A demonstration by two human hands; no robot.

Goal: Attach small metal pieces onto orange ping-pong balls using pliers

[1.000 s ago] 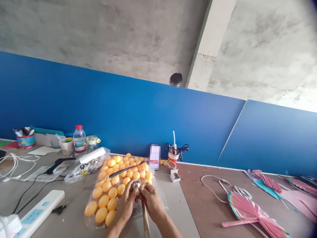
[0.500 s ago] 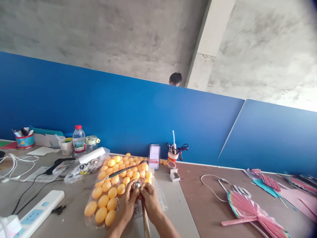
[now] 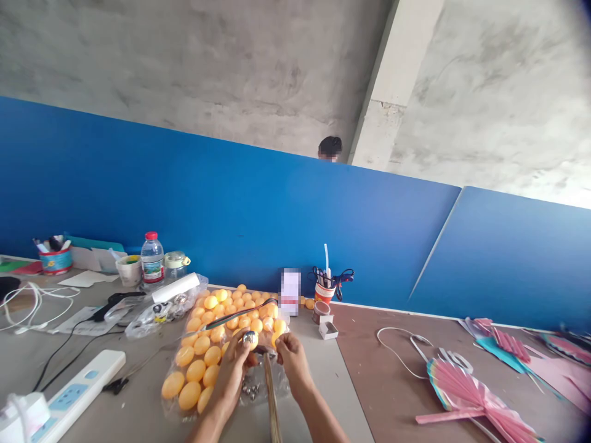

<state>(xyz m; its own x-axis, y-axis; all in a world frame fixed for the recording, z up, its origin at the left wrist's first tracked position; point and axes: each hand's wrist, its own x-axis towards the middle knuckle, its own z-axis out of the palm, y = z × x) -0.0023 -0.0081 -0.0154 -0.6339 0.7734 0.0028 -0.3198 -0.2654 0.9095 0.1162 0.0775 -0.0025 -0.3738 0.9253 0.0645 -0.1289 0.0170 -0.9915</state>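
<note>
My left hand [image 3: 234, 364] is closed on a shiny silver ball [image 3: 250, 339], held between thumb and fingers over the orange balls. To its right, my right hand [image 3: 293, 363] is raised with thumb and fingertips pinched together; whatever sits between them is too small to see. A long bundle of thin tan strands [image 3: 272, 400] runs up from the bottom edge between my wrists, its dark upper end close to both hands. Beneath my hands lies a clear plastic bag with small silver pieces [image 3: 250, 389]. Many orange balls [image 3: 196, 370] fill a clear bag on the table.
A phone [image 3: 290, 292] stands against the blue partition [image 3: 231, 215], beside a pen cup [image 3: 324, 292] and a small white box [image 3: 328, 329]. At left are a power strip [image 3: 78, 397], cables and a water bottle [image 3: 152, 261]. A pink paper fan [image 3: 475, 394] lies at right.
My hands have moved apart: the right went right, away from the silver ball, while the left kept it and shifted slightly left. The bag of silver pieces shows more between them.
</note>
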